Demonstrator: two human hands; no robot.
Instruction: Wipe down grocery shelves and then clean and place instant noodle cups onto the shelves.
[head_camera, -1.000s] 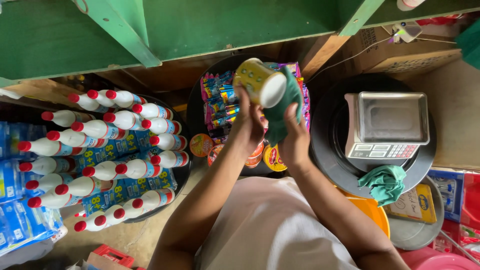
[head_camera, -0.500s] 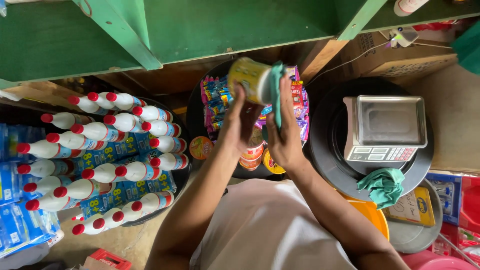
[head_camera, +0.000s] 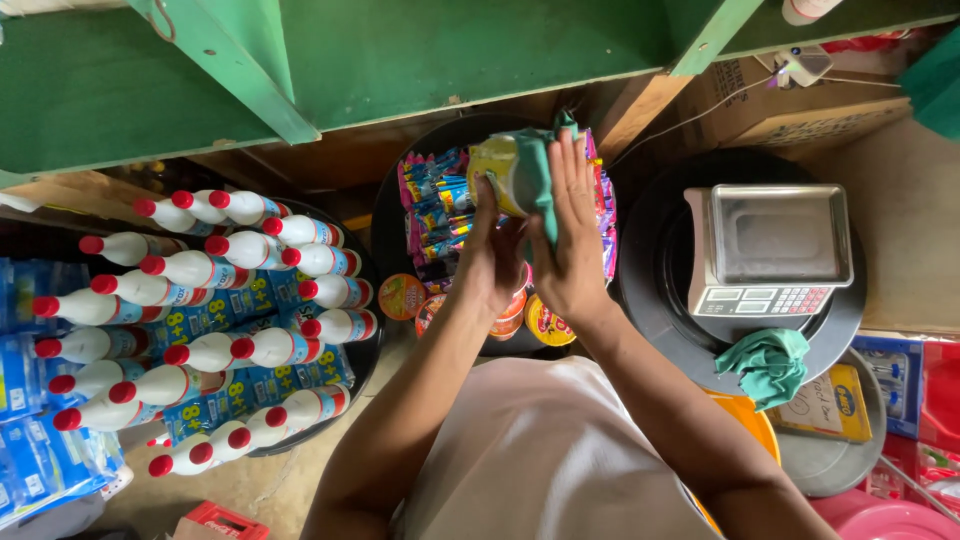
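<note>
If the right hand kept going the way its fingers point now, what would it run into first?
The right hand lies flat on the green cloth wrapped over the yellow can, fingers pointing up-frame. Straight on, it would probably meet the green shelf edge, though depth is unclear.

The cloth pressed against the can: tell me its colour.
Green, a teal shade. The cloth shows in the head view, under the right hand on the yellow can.
</note>
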